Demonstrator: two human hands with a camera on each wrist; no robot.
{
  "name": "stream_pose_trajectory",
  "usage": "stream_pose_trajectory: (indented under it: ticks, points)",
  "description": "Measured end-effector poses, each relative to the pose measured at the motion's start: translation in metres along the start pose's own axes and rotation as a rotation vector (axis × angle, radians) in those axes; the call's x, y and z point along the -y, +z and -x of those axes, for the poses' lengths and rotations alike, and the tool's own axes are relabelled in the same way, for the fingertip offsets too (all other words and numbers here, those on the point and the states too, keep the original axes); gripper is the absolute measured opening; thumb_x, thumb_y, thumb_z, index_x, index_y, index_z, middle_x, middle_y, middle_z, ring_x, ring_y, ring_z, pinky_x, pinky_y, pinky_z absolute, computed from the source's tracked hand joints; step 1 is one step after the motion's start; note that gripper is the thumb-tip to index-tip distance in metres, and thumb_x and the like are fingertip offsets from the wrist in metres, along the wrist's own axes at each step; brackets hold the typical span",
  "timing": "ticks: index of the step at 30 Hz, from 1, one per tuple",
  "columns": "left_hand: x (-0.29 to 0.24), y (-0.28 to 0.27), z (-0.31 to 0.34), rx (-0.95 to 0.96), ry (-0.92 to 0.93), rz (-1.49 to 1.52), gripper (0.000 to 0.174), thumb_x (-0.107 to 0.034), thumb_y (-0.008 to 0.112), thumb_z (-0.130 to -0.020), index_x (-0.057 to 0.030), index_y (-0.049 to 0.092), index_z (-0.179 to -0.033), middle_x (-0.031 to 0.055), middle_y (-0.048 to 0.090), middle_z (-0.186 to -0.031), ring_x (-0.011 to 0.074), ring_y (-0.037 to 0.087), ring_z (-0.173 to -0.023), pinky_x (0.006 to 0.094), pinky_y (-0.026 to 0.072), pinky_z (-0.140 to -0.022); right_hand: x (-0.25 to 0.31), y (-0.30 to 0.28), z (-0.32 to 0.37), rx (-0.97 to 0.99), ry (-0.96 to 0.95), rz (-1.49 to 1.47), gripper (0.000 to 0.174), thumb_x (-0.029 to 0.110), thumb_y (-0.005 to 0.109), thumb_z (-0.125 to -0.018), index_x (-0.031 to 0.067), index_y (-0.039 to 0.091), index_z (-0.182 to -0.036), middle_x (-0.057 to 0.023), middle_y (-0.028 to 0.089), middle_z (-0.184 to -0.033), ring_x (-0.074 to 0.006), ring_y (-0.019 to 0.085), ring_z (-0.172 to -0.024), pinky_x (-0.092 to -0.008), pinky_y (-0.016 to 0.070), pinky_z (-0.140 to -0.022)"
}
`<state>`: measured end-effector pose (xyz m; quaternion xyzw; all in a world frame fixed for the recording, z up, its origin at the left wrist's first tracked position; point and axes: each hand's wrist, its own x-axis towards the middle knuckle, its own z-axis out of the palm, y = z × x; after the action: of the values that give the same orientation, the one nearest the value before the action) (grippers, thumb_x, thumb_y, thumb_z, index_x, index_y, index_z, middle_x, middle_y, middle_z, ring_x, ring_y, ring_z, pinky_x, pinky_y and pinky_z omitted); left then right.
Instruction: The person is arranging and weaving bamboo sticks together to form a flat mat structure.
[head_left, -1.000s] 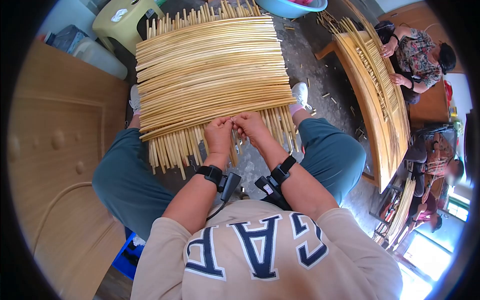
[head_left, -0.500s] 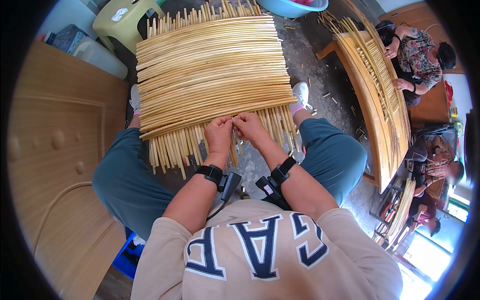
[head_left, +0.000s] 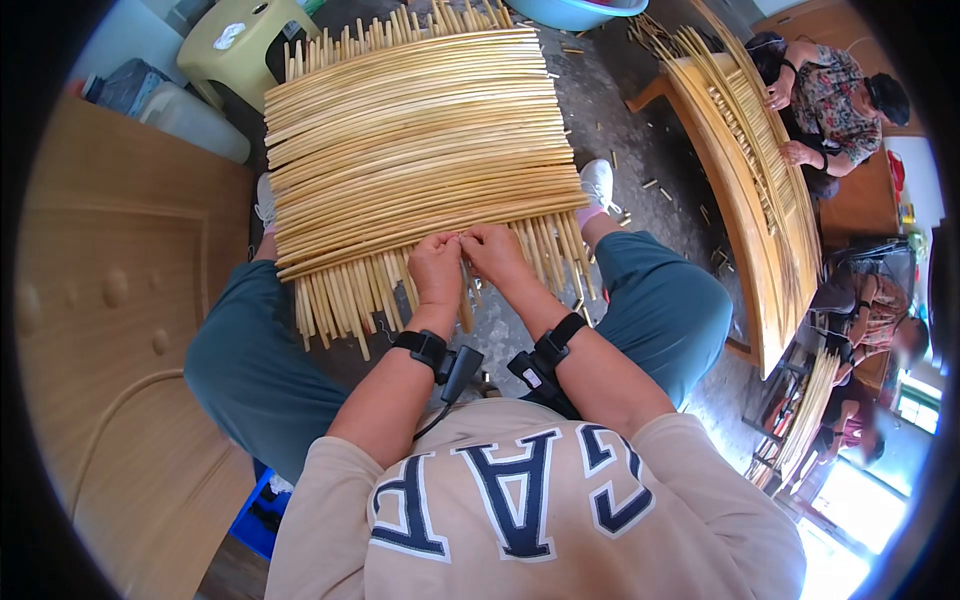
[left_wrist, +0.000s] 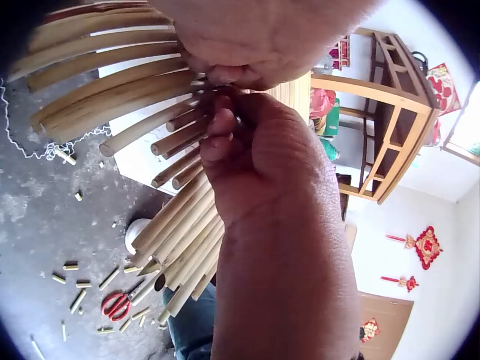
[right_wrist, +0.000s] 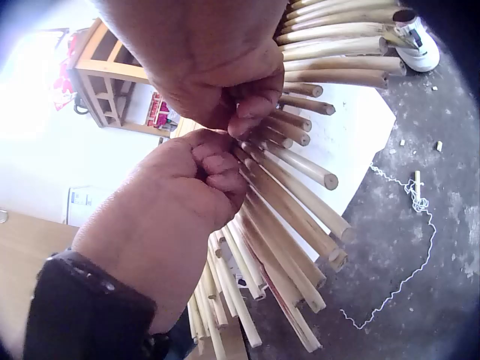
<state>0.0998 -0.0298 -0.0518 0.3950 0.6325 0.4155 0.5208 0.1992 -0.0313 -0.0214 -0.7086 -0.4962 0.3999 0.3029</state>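
Observation:
A mat of pale, round reed sticks (head_left: 420,130) lies before me, one layer crosswise over another running toward me. At the middle of its near edge my two hands meet, fingertips almost touching. My left hand (head_left: 435,270) has its thumb and fingers curled in a pinch over the stick ends. From the right, my right hand (head_left: 495,252) pinches against it in the same way. Between them is a thin white string, mostly hidden by the fingers. In the right wrist view, stick ends (right_wrist: 330,180) fan out just below the fingertips.
White string (right_wrist: 420,202) lies loose on the concrete floor. Red-handled scissors (left_wrist: 115,306) and short cut pieces are scattered there. A stool (head_left: 240,45) and a blue basin (head_left: 575,10) stand beyond the mat. Other people work at a wooden table (head_left: 740,200) on the right.
The head view has shifted slightly. My hands stay at the same spot on the mat's edge, with the right fingers drawn closer to the left ones.

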Motion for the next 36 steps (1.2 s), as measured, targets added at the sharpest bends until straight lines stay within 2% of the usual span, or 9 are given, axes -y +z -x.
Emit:
stream_pose_trajectory:
  ticks: [8, 10, 20, 22, 26, 28, 32, 34, 36]
  points:
    - [0.006, 0.001, -0.002, 0.003, -0.016, -0.008, 0.012, -0.008, 0.06, -0.08, 0.0027, 0.063, -0.083, 0.0007, 0.058, -0.065, 0.0052, 0.048, -0.054, 0.0183, 0.0361, -0.046, -0.002, 0.002, 0.003, 0.002, 0.086, -0.173, 0.016, 0.013, 0.056, -0.073, 0.0021, 0.059, -0.062, -0.0088, 0.053, -0.046, -0.018, 0.053, -0.038, -0.0314, 0.0428, -0.041]
    - [0.01, 0.002, -0.004, -0.034, 0.041, -0.017, 0.013, -0.01, 0.059, -0.081, 0.0018, 0.062, -0.084, 0.0003, 0.057, -0.063, 0.0051, 0.046, -0.049, 0.0183, 0.0336, -0.042, -0.002, 0.003, 0.003, 0.03, 0.122, -0.253, 0.017, 0.014, 0.058, -0.079, 0.0023, 0.06, -0.067, -0.0025, 0.054, -0.051, -0.0075, 0.049, -0.038, -0.0215, 0.0367, -0.034]
    - [-0.014, -0.004, 0.006, 0.045, -0.195, 0.207, 0.01, -0.01, 0.059, -0.08, -0.001, 0.062, -0.083, 0.0005, 0.057, -0.06, 0.0045, 0.044, -0.043, 0.0192, 0.0309, -0.037, 0.001, -0.001, 0.005, 0.136, 0.242, -0.409, 0.017, 0.014, 0.055, -0.081, 0.0048, 0.057, -0.067, -0.0012, 0.054, -0.052, -0.0062, 0.048, -0.038, -0.02, 0.0326, -0.031]
    - [-0.011, -0.007, 0.004, 0.026, -0.087, 0.069, 0.008, -0.009, 0.06, -0.079, -0.0014, 0.062, -0.082, -0.0002, 0.057, -0.06, 0.0043, 0.043, -0.043, 0.0194, 0.0309, -0.037, 0.003, -0.003, 0.005, 0.127, 0.268, -0.43, 0.014, 0.011, 0.054, -0.078, 0.0032, 0.058, -0.067, -0.0041, 0.055, -0.052, -0.0101, 0.051, -0.038, -0.0241, 0.0376, -0.033]
    - [-0.013, -0.014, 0.005, 0.0, -0.085, 0.024, 0.006, -0.008, 0.061, -0.078, -0.0022, 0.062, -0.081, -0.0003, 0.057, -0.061, 0.0039, 0.042, -0.042, 0.0194, 0.03, -0.037, 0.003, -0.002, 0.005, 0.134, 0.275, -0.445, 0.013, 0.011, 0.054, -0.078, 0.0038, 0.058, -0.068, -0.0041, 0.056, -0.052, -0.01, 0.051, -0.038, -0.024, 0.0376, -0.033]
    - [-0.006, -0.018, 0.002, 0.028, -0.076, -0.058, 0.005, -0.008, 0.061, -0.078, -0.0028, 0.061, -0.08, 0.0006, 0.059, -0.062, 0.0049, 0.047, -0.047, 0.0192, 0.0342, -0.041, 0.002, -0.002, 0.004, 0.159, 0.274, -0.401, 0.017, 0.015, 0.054, -0.083, 0.0056, 0.056, -0.069, -0.0007, 0.055, -0.054, -0.0061, 0.049, -0.039, -0.0197, 0.034, -0.031]
    - [-0.001, -0.019, 0.001, 0.004, 0.037, -0.132, 0.008, -0.008, 0.062, -0.077, -0.001, 0.062, -0.081, 0.0025, 0.061, -0.066, 0.0066, 0.053, -0.055, 0.02, 0.0407, -0.048, -0.001, -0.002, 0.003, 0.171, 0.268, -0.424, 0.017, 0.015, 0.054, -0.083, 0.0054, 0.057, -0.07, -0.001, 0.055, -0.055, -0.0064, 0.049, -0.039, -0.0196, 0.0343, -0.031]
    - [-0.014, -0.019, 0.006, 0.011, 0.068, -0.352, 0.012, -0.009, 0.061, -0.078, 0.0017, 0.063, -0.083, 0.0046, 0.063, -0.069, 0.0077, 0.057, -0.063, 0.0208, 0.0443, -0.056, -0.001, -0.001, 0.003, 0.179, 0.278, -0.432, 0.016, 0.015, 0.054, -0.083, 0.0051, 0.057, -0.07, -0.0013, 0.055, -0.055, -0.0067, 0.049, -0.039, -0.0197, 0.0346, -0.031]
    - [-0.012, -0.014, 0.007, -0.01, 0.093, -0.28, 0.013, -0.011, 0.062, -0.076, 0.0003, 0.064, -0.081, 0.0062, 0.063, -0.066, 0.0111, 0.058, -0.059, 0.0241, 0.0444, -0.054, -0.001, -0.001, 0.002, 0.189, 0.283, -0.427, 0.016, 0.015, 0.054, -0.083, 0.005, 0.057, -0.071, -0.0014, 0.055, -0.055, -0.0067, 0.049, -0.039, -0.0197, 0.0346, -0.031]
